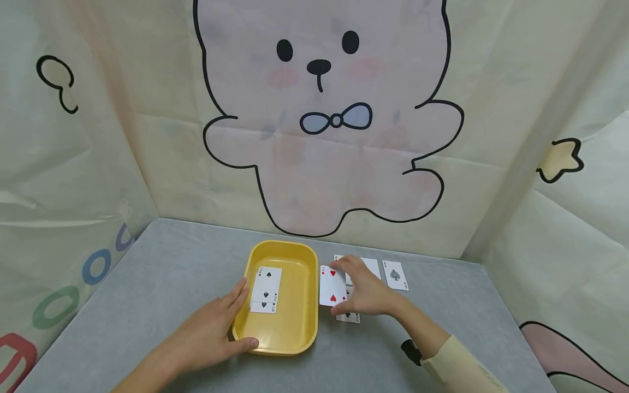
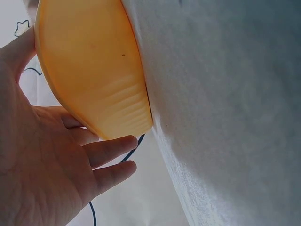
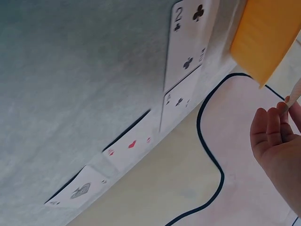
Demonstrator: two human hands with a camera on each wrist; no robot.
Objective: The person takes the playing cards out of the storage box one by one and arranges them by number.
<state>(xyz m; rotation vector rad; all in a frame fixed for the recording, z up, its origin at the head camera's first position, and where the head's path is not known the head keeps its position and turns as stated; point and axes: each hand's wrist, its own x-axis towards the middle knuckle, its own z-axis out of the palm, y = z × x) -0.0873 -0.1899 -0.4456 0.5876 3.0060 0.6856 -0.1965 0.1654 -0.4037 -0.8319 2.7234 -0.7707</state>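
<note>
A two of hearts (image 1: 330, 285) is pinched in my right hand (image 1: 366, 289), raised beside the right rim of a yellow tray (image 1: 313, 327). In the right wrist view only a sliver of that card shows by the fingertips. My left hand (image 1: 211, 327) holds the tray at its left side, thumb at the near rim and fingers spread along the edge; the left wrist view shows the thumb and fingers (image 2: 110, 150) against the tray wall (image 2: 94, 61). Inside the tray lies a two of spades (image 1: 265, 284), partly covering another spade card (image 1: 262, 308).
Right of the tray, a two of clubs (image 3: 188, 42) overlaps an ace of clubs (image 3: 179, 100). An ace of hearts (image 3: 131, 143) and an ace of spades (image 1: 395, 274) lie farther right. A printed cloth wall (image 1: 324, 180) stands behind the grey table (image 1: 187, 262).
</note>
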